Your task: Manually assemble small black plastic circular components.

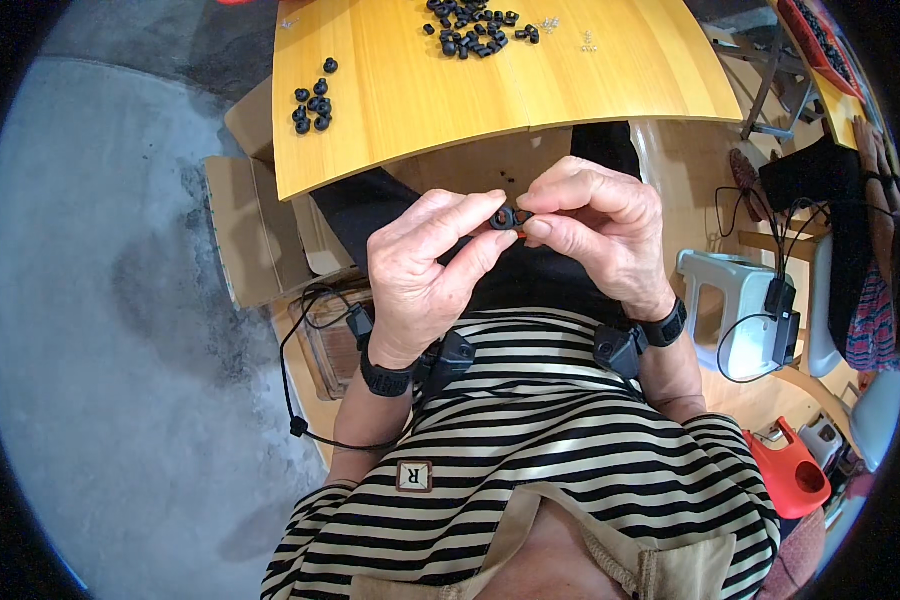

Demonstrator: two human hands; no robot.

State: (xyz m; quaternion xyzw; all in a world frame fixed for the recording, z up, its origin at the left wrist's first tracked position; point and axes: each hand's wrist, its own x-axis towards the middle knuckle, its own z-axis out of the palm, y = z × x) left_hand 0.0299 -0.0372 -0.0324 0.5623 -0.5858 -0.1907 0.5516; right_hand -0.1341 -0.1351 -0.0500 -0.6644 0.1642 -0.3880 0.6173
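Left hand (425,255) grips small black ring (504,218); right hand (610,225) at its edge, grip unclear; table (400,110) beyond.

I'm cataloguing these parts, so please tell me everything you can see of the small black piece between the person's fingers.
The small, black, rounded piece looks like plastic or rubber, with a ring-like opening. It is held in the air before the striped shirt, short of the yellow wooden table's near edge. The bare left hand pinches it between thumb and forefinger; the bare right hand has its fingertips close at its right side. Fingers hide the rest.
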